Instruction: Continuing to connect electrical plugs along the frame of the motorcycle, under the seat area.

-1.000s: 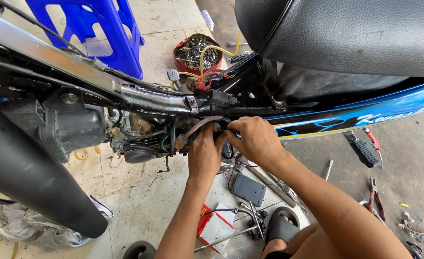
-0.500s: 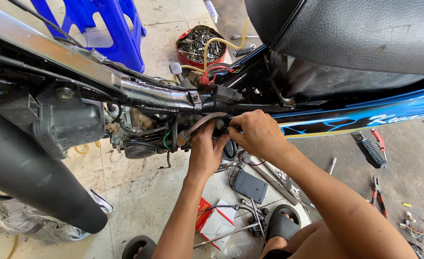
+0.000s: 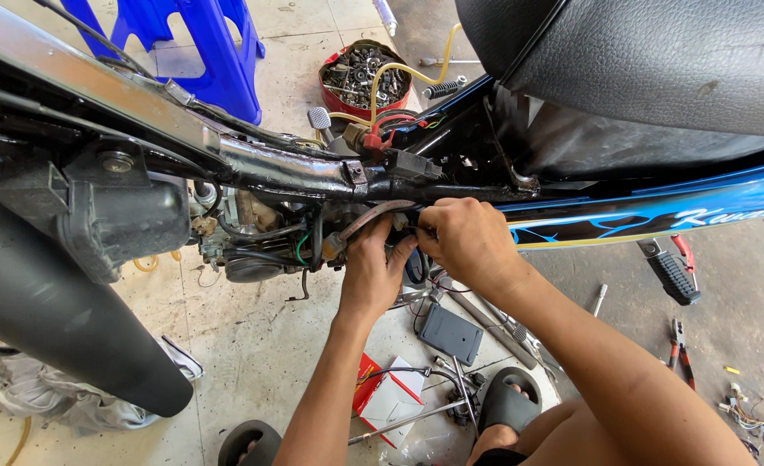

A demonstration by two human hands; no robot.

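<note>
Under the motorcycle frame point(image 3: 313, 173), the left hand point(image 3: 373, 267) curls its fingers around a brown hose point(image 3: 373, 216) beside the engine point(image 3: 261, 242). The right hand point(image 3: 468, 242) pinches the hose's end, fingertips together, just below the black seat point(image 3: 658, 60).

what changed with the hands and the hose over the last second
Very little. The left hand and right hand stayed bunched together under the motorcycle frame, fingers working at the end of the curved brown hose; neither let go or took hold of anything new. The view shifted slightly. The red tin of bolts, blue stool and floor tools stayed put.
</note>
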